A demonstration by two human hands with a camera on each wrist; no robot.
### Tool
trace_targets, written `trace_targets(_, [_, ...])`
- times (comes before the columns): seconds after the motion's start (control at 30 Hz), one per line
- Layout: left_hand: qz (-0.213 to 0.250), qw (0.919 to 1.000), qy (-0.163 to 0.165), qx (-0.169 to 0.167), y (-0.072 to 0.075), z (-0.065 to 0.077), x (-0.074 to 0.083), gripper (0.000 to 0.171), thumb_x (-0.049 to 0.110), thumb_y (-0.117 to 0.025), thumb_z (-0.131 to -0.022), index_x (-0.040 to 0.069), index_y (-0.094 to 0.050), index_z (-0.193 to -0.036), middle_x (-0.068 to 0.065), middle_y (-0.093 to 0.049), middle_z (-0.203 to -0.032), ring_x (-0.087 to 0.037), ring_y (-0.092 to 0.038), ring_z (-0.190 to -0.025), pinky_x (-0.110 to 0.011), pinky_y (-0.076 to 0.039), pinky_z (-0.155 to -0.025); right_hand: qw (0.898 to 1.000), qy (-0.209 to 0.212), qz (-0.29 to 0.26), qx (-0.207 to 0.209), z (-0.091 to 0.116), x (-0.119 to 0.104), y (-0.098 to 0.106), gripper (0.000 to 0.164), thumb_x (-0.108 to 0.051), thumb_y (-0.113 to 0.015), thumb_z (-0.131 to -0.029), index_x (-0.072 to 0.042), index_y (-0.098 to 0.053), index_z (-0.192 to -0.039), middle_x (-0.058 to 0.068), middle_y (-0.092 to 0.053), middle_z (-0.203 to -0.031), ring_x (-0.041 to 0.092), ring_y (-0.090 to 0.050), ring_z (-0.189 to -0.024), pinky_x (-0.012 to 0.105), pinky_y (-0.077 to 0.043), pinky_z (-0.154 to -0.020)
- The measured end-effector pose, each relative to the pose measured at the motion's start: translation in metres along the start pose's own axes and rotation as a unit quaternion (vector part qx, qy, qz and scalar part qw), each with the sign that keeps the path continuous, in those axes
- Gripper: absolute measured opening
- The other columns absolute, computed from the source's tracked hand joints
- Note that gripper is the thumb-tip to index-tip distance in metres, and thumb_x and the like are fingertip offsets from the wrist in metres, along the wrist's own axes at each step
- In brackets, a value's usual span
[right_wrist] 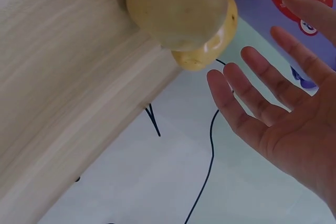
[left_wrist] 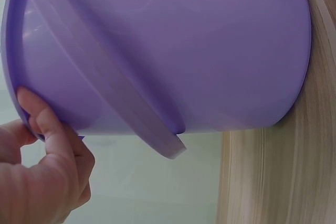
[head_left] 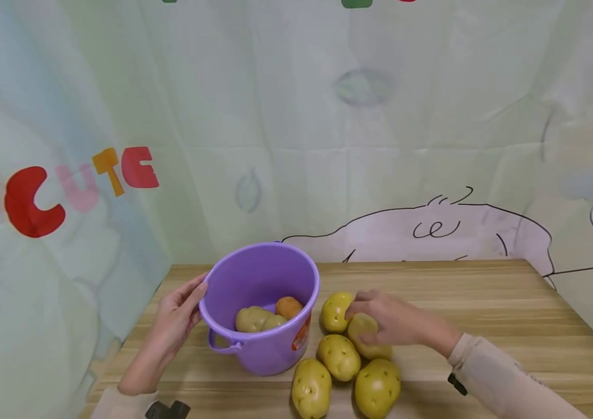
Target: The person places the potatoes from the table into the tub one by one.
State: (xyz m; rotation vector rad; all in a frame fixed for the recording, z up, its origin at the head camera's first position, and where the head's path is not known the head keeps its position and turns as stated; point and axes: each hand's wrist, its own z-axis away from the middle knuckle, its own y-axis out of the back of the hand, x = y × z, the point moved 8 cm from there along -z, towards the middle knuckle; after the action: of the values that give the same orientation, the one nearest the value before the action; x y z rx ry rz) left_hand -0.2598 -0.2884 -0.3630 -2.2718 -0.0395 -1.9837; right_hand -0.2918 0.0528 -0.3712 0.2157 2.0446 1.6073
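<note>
My left hand [head_left: 173, 317] pinches the rim of a purple bucket [head_left: 267, 352] between thumb and fingers. The bucket tilts slightly on the table, and its handle [left_wrist: 105, 72] hangs down the side in the left wrist view. Inside lie a few pale potatoes [head_left: 252, 319] and an orange-brown roundish item [head_left: 288, 307]. My right hand [head_left: 398, 320] hovers above a yellowish potato [head_left: 372, 343], its fingers spread and holding nothing. The right wrist view shows these fingers [right_wrist: 241, 108] apart from the nearest potato [right_wrist: 178, 9].
Several yellow potatoes cluster right of the bucket, among them a front-left one [head_left: 312, 389] and a front-right one [head_left: 377, 387]. A wooden table [head_left: 490, 302] carries everything. A printed curtain [head_left: 286, 116] hangs behind the table's back edge.
</note>
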Motion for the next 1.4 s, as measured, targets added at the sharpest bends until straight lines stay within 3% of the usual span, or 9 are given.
trace_targets(0.6, [-0.003,0.9999,0.008,0.005,0.002,0.000,-0.002,0.055,0.019,-0.051,-0.107,-0.014,-0.033,-0.147,0.008,-0.066,-0.111,-0.008,-0.066,-0.101,-0.021,-0.057,-0.086,0.999,-0.045,-0.007,-0.031,0.005,0.012,-0.018,0.039,-0.026,-0.079,-0.084,-0.009,-0.068,-0.117,0.005,-0.059,-0.114,0.022,-0.059,-0.103,0.039,-0.057,-0.088])
trace_targets(0.97, [0.002,1.0000,0.003,0.006,0.001,-0.002,-0.001,0.055,0.018,-0.051,-0.106,-0.016,-0.033,-0.146,0.009,-0.067,-0.109,-0.007,-0.066,-0.099,-0.020,-0.057,-0.084,0.996,-0.065,-0.046,-0.038,0.009,0.023,-0.027,0.037,-0.024,-0.080,-0.083,-0.012,-0.067,-0.116,0.002,-0.054,-0.113,0.013,-0.057,-0.095,0.030,-0.056,-0.083])
trace_targets(1.2, [-0.004,1.0000,0.004,0.007,0.001,-0.001,-0.001,0.055,0.020,-0.052,-0.106,-0.014,-0.035,-0.147,0.007,-0.065,-0.112,-0.008,-0.066,-0.100,-0.022,-0.057,-0.086,0.995,-0.058,-0.066,-0.037,0.008,0.024,-0.030,0.043,-0.021,-0.080,-0.082,-0.006,-0.065,-0.120,0.004,-0.052,-0.113,0.010,-0.054,-0.089,0.025,-0.055,-0.076])
trace_targets(1.4, [-0.003,1.0000,0.003,0.007,0.001,0.000,-0.001,0.053,0.019,-0.052,-0.106,-0.013,-0.036,-0.146,0.005,-0.066,-0.113,-0.010,-0.066,-0.100,-0.022,-0.058,-0.085,0.995,-0.059,-0.071,-0.042,0.008,0.025,-0.033,0.047,-0.022,-0.080,-0.082,-0.004,-0.064,-0.123,0.006,-0.053,-0.116,0.012,-0.054,-0.091,0.026,-0.055,-0.077])
